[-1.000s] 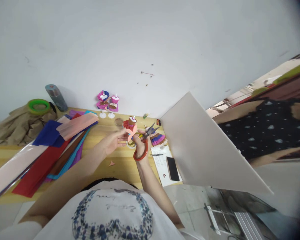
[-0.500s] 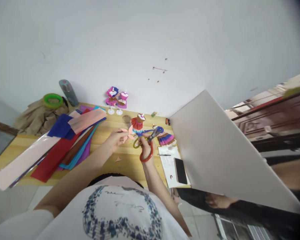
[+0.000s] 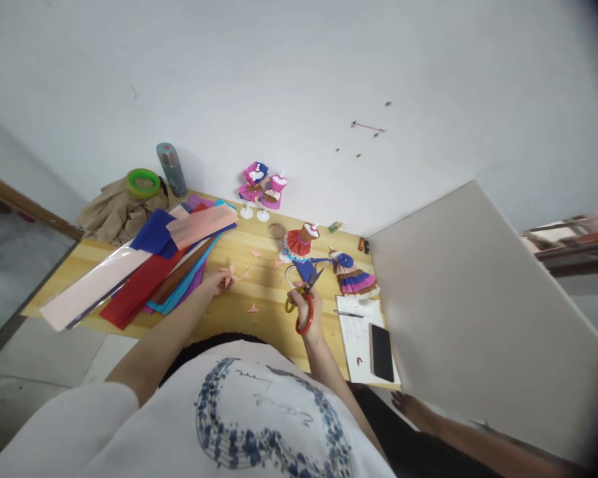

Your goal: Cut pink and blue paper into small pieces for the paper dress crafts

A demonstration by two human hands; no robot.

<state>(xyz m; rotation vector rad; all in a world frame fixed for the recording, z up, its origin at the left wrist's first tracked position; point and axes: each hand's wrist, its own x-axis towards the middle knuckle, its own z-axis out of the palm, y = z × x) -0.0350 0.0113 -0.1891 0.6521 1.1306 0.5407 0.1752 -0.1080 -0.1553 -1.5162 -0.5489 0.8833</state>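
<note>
My left hand [image 3: 219,282] is closed with its fingertips pinched on a peach paper cutout [image 3: 230,273] that has pointed, petal-like ends, low over the table. Scissors [image 3: 307,324] with one red and one yellow handle are in my right hand [image 3: 311,307]; their dark blades point up and away. Just beyond them stands a small dress form [image 3: 299,243] wearing a brown top and a ruffled red skirt with a light-blue hem. Small peach paper scraps [image 3: 254,308] lie on the wood between my hands.
Folded crepe paper [image 3: 142,284] in several colours covers the left side, near a cloth with a green tape ring [image 3: 143,183] and a flask [image 3: 171,170]. To the right are another ruffled dress [image 3: 353,273], a phone [image 3: 381,352] on paper, and a partition [image 3: 428,285]. Beyond it shows another person's arm [image 3: 458,431].
My left hand has moved left and away from the scissors with the peach cutout. More peach scraps now show on the table. The whole view has shifted, with the table further right.
</note>
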